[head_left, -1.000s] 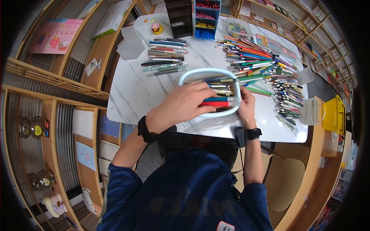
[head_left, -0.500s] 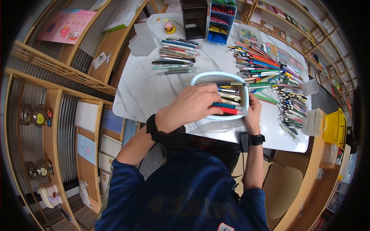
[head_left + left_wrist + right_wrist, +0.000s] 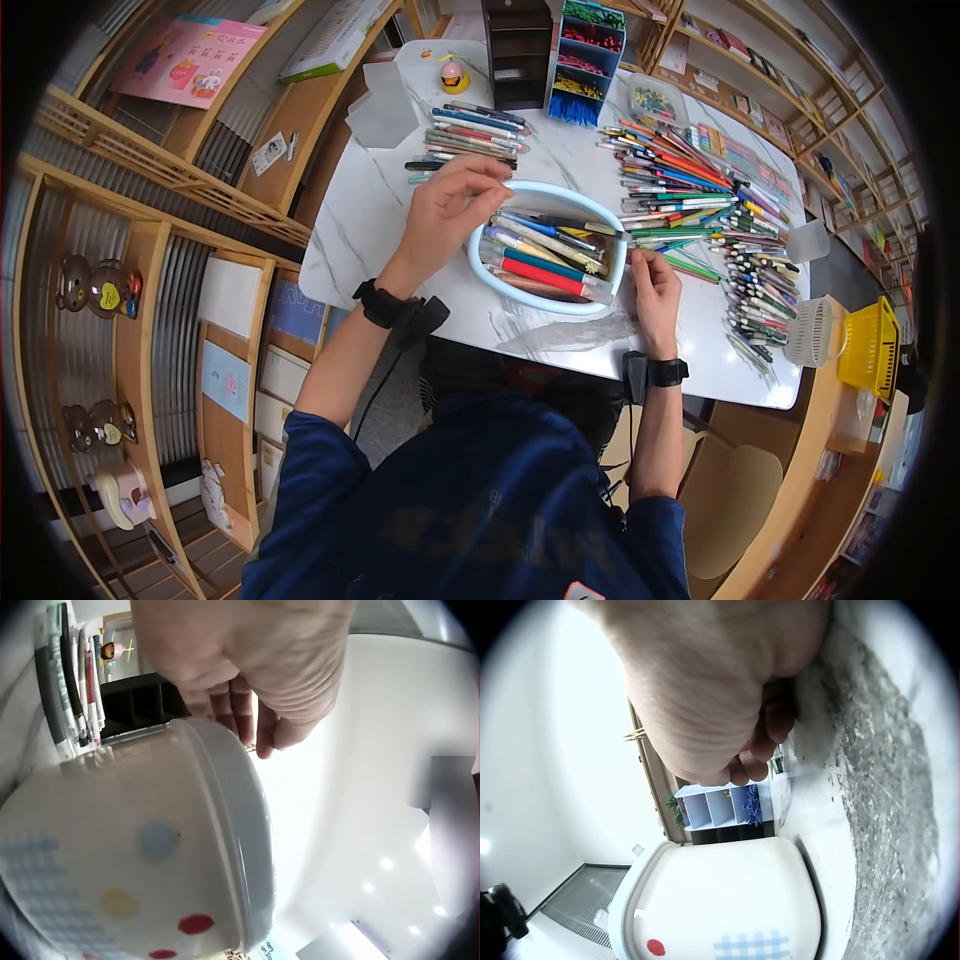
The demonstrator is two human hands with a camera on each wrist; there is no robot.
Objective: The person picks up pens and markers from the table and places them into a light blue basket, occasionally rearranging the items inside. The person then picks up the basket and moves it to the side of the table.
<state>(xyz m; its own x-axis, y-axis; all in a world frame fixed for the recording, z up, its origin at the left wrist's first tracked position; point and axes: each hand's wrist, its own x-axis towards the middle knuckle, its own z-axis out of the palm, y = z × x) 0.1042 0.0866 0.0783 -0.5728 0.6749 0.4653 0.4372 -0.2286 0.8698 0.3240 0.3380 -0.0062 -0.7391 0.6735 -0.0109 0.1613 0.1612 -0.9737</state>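
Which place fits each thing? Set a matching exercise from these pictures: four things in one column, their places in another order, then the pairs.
Things
1. light blue tub
2. yellow basket
3. left hand
4. right hand

Places
A. on the wooden ledge past the table's right end
B. at the tub's right end, resting on the table
C. over the tub's left rim
D. on the marble table, full of pens

Pairs: 1-D, 2-A, 3-C, 4-B
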